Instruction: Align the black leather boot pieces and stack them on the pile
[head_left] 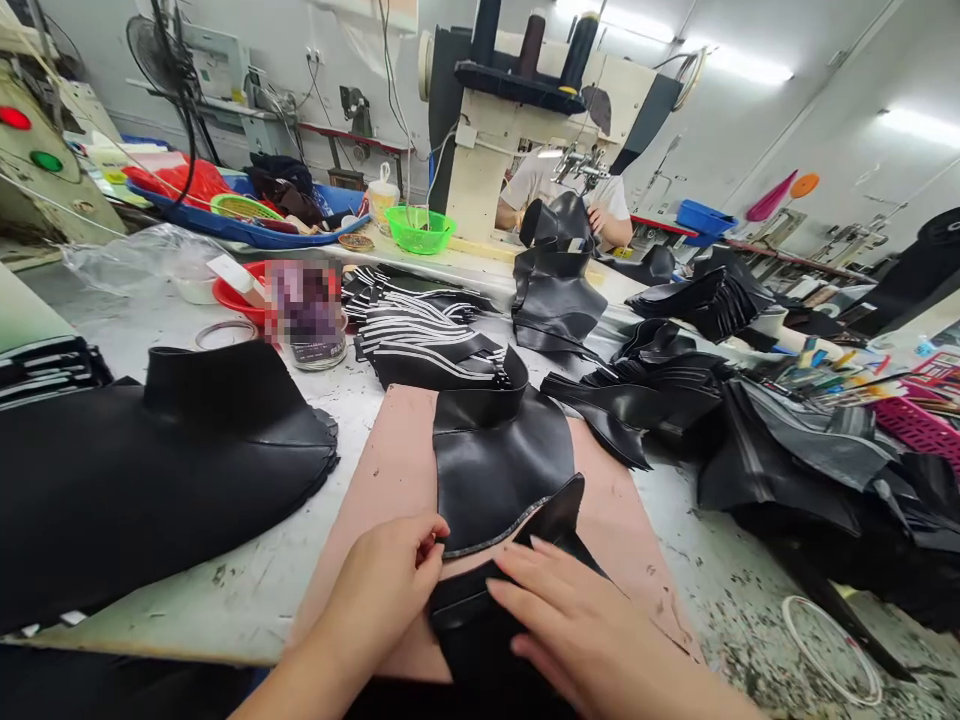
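A curved black leather piece (502,465) lies on a pink board (352,510) in front of me, its near edge showing a thin grey rim. My left hand (390,570) pinches that piece at its near left corner, thumb and fingertips together. Closer to me is a second black leather piece (469,600), with a part folded up at its right. My right hand (574,615) rests over this second piece with fingers stretched out. Its lower part runs out of view beneath the hand.
Stacked black leather pieces (217,430) lie at left. White-edged strips (420,330) sit behind the board, near a tin (319,350). More leather (810,470) and a white ring (832,650) are at right. A person (615,195) works behind a sewing machine (480,150).
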